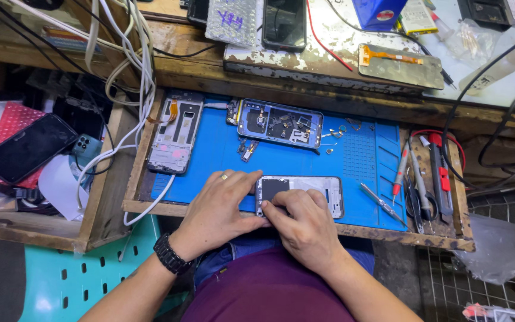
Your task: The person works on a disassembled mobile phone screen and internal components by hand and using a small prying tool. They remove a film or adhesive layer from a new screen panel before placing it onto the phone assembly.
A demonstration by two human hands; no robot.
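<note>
Both hands sit on one phone frame (300, 195), lying flat at the near edge of the blue mat (222, 161), long axis running left-right across the body. Its left end is where everything's happening: left hand (219, 209) pins that end from the side, fingers pressed down rather than wrapped, while right hand (305, 223) comes over the near edge, fingertips pinching at the dark patch there. So the free right end points toward the screwdriver (382, 203). Further back lies an opened phone (280, 123), well apart.
</note>
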